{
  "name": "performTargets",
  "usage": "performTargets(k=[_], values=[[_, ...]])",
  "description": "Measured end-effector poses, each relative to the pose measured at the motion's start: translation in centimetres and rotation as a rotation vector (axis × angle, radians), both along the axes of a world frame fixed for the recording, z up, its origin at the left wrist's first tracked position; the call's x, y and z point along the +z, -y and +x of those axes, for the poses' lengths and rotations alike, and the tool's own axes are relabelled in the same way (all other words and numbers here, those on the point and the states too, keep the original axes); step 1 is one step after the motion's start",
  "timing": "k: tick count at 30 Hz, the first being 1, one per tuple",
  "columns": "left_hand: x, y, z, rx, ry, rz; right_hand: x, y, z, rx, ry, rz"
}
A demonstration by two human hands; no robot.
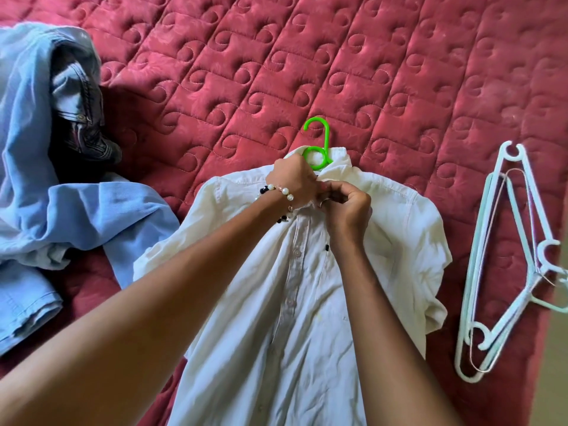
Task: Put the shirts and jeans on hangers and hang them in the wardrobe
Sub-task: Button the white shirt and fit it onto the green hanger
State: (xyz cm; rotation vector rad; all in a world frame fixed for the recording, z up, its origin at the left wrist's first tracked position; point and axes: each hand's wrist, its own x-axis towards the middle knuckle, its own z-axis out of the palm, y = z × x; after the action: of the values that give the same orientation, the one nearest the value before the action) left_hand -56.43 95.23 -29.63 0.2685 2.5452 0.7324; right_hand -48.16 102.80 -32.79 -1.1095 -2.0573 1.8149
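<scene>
A red quilted bed [368, 72] fills the view; on its far left lies a heap of clothes; a light blue shirt [40, 192] is spread out and crumpled, and dark jeans [80, 118] sit on top of it, bunched up. Just right of the blue shirt, in the middle and near, a white shirt [307, 302] lies flat on the bed with its front up and its buttons in a line down the middle; one blue sleeve touches its left edge. A green hanger [316, 142] is inside the white shirt; only its hook and a ring show, sticking out past the collar at the far end. The left hand [295, 182], with a bead bracelet [278, 195] on its wrist, has curled fingers that pinch the collar; the right hand [347, 207] is beside it, touching it, and its curled fingers grip the shirt front just below the collar. On the right side of the bed, well apart from the white shirt, lies a pile of pale hangers [504, 265], stacked on each other.
</scene>
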Motion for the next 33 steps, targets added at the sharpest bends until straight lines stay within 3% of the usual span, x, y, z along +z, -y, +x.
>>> performTargets(k=[8,12,17,19,23,25,27,30,33], values=[[0.3,-0.3,1.1,0.161,0.033,-0.091,0.5,1.2,0.7,-0.068,-0.023,0.007],[0.7,-0.6,1.2,0.099,0.019,-0.189,0.8,1.6,0.8,-0.029,-0.046,0.085],[0.4,-0.5,0.8,0.18,0.1,-0.098,0.2,1.3,1.3,0.001,-0.083,0.096],[-0.1,-0.2,0.6,0.211,0.157,-0.048,-0.2,1.0,1.5,-0.011,-0.083,-0.018],[-1.0,0.7,0.9,0.122,0.2,0.053,0.1,0.5,1.5,-0.069,-0.079,-0.463],[-1.6,1.3,1.1,0.036,0.176,0.107,-0.2,0.0,1.0,-0.036,0.004,-0.494],[-2.5,1.6,1.1,-0.005,0.143,0.126,-0.7,-0.1,0.4,0.064,0.082,-0.347],[-2.8,1.5,1.0,-0.069,0.024,0.057,-0.5,0.2,-0.3,0.209,0.255,0.073],[-2.2,2.1,0.4,-0.088,-0.264,0.038,1.3,-0.4,-1.4,-0.073,0.085,0.392]])
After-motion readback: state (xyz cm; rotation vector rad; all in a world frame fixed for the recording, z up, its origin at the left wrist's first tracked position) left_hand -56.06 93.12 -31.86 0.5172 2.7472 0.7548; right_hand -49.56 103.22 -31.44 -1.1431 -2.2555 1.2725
